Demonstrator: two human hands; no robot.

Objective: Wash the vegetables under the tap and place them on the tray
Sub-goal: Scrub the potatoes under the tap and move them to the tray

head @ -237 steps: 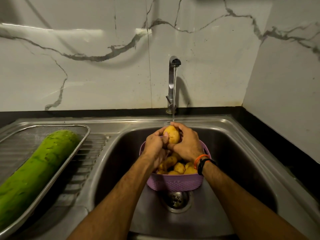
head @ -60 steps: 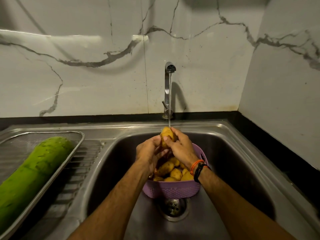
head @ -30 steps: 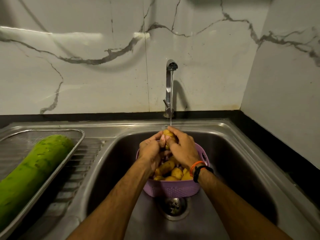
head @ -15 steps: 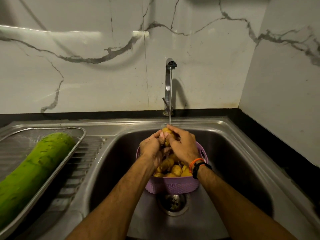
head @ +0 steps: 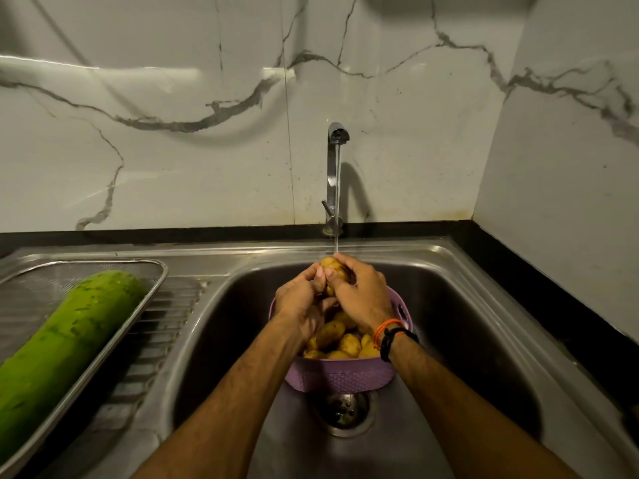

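Little has moved since the earlier frames: the potato (head: 331, 267) is still held in the grip of left hand (head: 300, 299) and right hand (head: 363, 294) under the tap (head: 334, 174), frame centre. Lower left, the tray (head: 157, 271) holds a gourd (head: 69, 337); the basket (head: 340, 376) holds unwashed potatoes (head: 340, 342).

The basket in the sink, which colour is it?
The basket is light purple, seen in the head view.

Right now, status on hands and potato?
Both hands, left and right, gripping potato under running tap. Above purple basket. Nothing blocking tray.
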